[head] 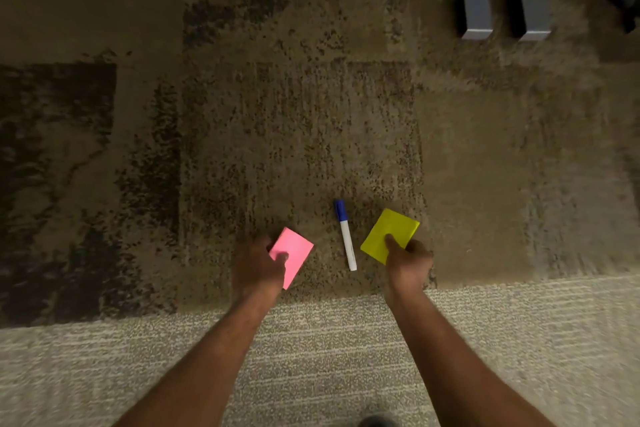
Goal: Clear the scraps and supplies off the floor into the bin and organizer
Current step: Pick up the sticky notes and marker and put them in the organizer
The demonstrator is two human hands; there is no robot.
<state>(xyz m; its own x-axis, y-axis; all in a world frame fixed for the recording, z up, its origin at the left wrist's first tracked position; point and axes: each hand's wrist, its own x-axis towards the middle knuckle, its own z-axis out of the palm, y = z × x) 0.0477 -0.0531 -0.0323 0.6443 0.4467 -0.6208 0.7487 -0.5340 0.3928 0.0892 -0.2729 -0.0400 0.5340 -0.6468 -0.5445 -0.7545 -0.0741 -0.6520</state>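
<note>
My left hand (258, 263) grips a pink sticky-note pad (294, 250), thumb on top, just above the brown patterned rug. My right hand (408, 265) grips a yellow sticky-note pad (393, 230) the same way. Between the two pads a white marker with a blue cap (345, 236) lies on the rug, cap pointing away from me, touched by neither hand. No bin or organizer is in view.
The rug's near edge (311, 302) meets a pale grey carpet (329, 357) below my arms. Two grey furniture legs (502, 3) stand at the top right. A dark shoe tip (377, 421) shows at the bottom edge.
</note>
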